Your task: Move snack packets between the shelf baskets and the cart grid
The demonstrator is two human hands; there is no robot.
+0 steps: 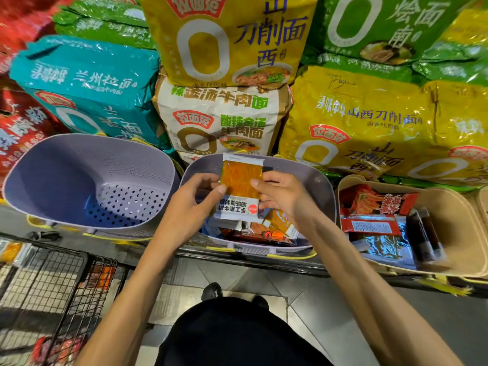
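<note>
An orange snack packet (241, 178) with a white label stands upright over the middle purple basket (320, 186). My left hand (195, 196) pinches its left edge and my right hand (282, 194) pinches its right edge. More orange packets (274, 228) lie in the bottom of that basket below my hands. The left purple basket (87, 178) holds nothing. The black wire cart grid (60, 281) is at the lower left, with a few packets showing through it.
A beige basket (459, 228) at the right holds red and dark snack packets. Large noodle bags are stacked behind all the baskets. The metal shelf edge (237, 254) runs below the baskets. Tiled floor and my shoes lie beneath.
</note>
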